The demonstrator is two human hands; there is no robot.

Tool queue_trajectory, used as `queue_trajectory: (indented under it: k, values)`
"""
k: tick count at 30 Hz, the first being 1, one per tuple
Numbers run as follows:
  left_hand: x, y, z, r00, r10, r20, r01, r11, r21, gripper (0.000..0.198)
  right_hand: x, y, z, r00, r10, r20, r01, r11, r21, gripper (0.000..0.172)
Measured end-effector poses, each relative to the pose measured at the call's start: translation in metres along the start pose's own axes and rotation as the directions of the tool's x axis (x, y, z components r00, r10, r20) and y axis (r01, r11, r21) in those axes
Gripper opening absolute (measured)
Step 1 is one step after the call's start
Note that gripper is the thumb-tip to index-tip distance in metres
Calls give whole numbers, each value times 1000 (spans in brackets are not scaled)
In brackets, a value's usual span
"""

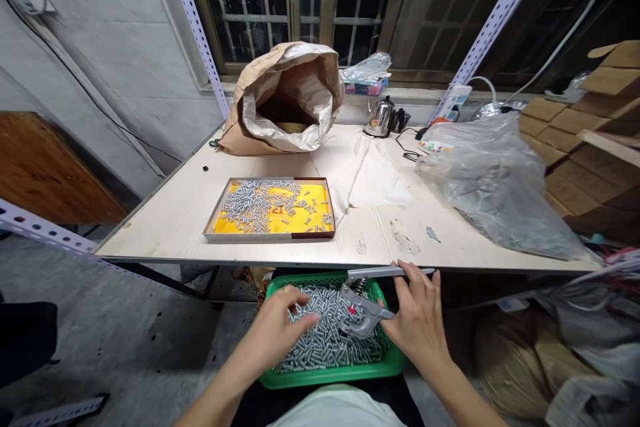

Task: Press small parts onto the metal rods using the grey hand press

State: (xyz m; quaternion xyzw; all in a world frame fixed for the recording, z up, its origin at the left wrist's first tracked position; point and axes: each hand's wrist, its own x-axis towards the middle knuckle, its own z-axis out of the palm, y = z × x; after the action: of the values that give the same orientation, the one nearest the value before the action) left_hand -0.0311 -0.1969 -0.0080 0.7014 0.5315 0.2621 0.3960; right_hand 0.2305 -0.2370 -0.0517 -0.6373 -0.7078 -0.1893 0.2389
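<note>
My right hand (417, 310) is closed around a grey metal pliers-like hand tool (367, 317) with a coil spring and a small red part. The tool hangs over a green plastic basket (335, 373), which sits at my lap below the table edge. Small silvery threaded metal pieces (325, 347), looking like screws, fill the basket. Above the basket's left side is my left hand (280, 320), thumb and forefinger apart, with nothing visible between them. Its other fingers are curled and partly hidden.
On the table (380, 243) lies a shallow tray (250, 237) with similar metal pieces on a yellow bottom. Behind it are an open paper sack (285, 100) and a metal kettle (381, 117). A clear plastic bag (495, 180) and stacked cardboard boxes (590, 140) stand right.
</note>
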Motion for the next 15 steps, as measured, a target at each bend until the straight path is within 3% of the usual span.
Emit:
queue_trajectory:
  k: [1, 3, 5, 7, 10, 15]
  values:
    - [11, -3, -9, 999, 7, -38, -4, 997, 78, 22, -2, 3, 1, 1000, -1, -3, 1, 1000, -3, 43]
    - [41, -8, -30, 977, 22, -213, 35, 964, 262, 25, -4, 6, 2, 1000, -1, -19, 1, 1000, -9, 42]
    - [78, -14, -51, 955, -30, -296, 167, 876, 452, 25, -2, 6, 2, 999, -2, -37, 1, 1000, -12, 40]
    - [112, -20, -67, 953, -142, -268, 269, 807, 526, 16, 0, 5, 3, 999, 2, -44, -2, 1000, -9, 39]
    - [145, -25, -77, 946, -231, -229, 320, 785, 530, 8, 3, 3, 4, 999, 12, -43, -12, 1000, 6, 38]
    - [154, -24, -80, 947, -246, -206, 317, 817, 482, 22, 5, 5, 5, 1000, 16, -26, -16, 1000, 19, 38]
